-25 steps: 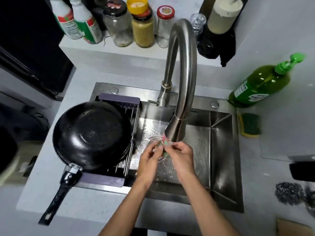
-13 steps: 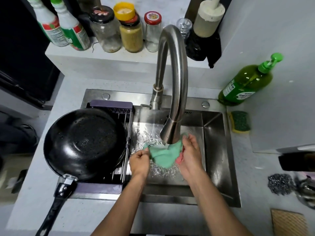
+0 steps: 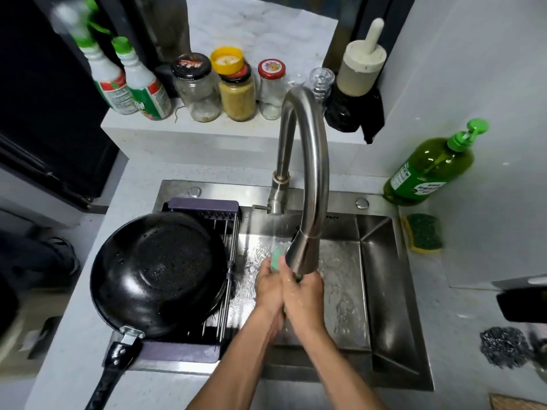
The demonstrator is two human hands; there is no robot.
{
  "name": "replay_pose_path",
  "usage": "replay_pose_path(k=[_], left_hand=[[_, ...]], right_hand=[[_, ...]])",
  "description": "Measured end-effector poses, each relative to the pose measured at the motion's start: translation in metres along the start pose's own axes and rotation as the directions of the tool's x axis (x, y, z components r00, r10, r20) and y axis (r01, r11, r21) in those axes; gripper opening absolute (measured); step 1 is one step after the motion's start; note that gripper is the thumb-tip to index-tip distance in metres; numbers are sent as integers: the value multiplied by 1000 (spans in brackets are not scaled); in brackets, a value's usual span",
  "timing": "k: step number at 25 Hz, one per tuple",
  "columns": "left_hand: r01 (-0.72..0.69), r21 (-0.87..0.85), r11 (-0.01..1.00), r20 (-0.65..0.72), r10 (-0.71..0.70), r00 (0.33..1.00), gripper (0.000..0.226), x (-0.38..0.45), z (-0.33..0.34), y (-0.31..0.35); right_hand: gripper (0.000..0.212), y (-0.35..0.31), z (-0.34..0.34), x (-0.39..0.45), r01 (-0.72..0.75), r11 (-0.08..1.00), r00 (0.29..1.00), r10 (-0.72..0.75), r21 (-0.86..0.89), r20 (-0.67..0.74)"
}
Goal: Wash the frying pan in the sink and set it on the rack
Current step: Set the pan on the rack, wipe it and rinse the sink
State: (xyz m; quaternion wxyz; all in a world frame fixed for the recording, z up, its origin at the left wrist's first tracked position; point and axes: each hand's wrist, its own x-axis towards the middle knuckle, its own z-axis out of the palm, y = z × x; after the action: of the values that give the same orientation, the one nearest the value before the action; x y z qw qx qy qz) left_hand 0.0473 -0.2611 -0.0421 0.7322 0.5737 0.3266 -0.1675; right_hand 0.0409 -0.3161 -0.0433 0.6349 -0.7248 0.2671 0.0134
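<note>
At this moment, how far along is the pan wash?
Done, by the look of it: the frying pan already sits on the rack over the sink, wet with droplets. In hand: the left hand and right hand squeeze a green cloth under the faucet, water running. Left: probably just shutting off the water and putting the cloth down.

One frying pan [image 3: 158,273], two hands [image 3: 268,287] [image 3: 303,294] — three jars [image 3: 197,87] [image 3: 237,93] [image 3: 271,88], two spray bottles [image 3: 111,81] [image 3: 142,87].

Frying pan [image 3: 159,273] lying on the rack [image 3: 204,208] spanning the sink's [image 3: 381,291] left part; hands, left [image 3: 268,287] and right [image 3: 305,294], meeting beneath the faucet [image 3: 307,179]; sponge [image 3: 424,232] sitting right of the sink.
</note>
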Motion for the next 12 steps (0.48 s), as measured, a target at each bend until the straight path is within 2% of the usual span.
replay_pose_path(k=[2, 4, 6, 7, 8, 10, 12], left_hand=[[-7, 84, 996, -19, 8, 1000, 13, -2, 4, 0], [-10, 168, 986, -68, 21, 997, 13, 0, 9, 1], [-4, 160, 987, -92, 19, 996, 17, 5, 8, 3], [29, 109, 994, -88, -20, 996, 27, 6, 9, 4], [92, -13, 996, -64, -93, 994, 34, 0, 12, 8], [223, -185, 957, 20, -223, 975, 33, -9, 18, 7], [207, -175, 962, -10, -212, 977, 30, -11, 18, 0]], right_hand=[[10, -2, -3, 6, -48, 999, 997, 48, -10, 62], [15, -3, -5, 11, -67, 998, 998, 67, 17, -7], [11, -2, 0, 4, -138, 989, 989, 140, 51, -45], [14, -1, 3, 4, -159, 984, 983, 165, 76, -77], [16, 0, 3, 7, -152, 985, 980, 161, 84, -114], [11, 0, 1, 13, -124, 985, 980, 141, 121, -142], [13, 3, 1, 11, -189, 975, 979, 197, 117, -57]])
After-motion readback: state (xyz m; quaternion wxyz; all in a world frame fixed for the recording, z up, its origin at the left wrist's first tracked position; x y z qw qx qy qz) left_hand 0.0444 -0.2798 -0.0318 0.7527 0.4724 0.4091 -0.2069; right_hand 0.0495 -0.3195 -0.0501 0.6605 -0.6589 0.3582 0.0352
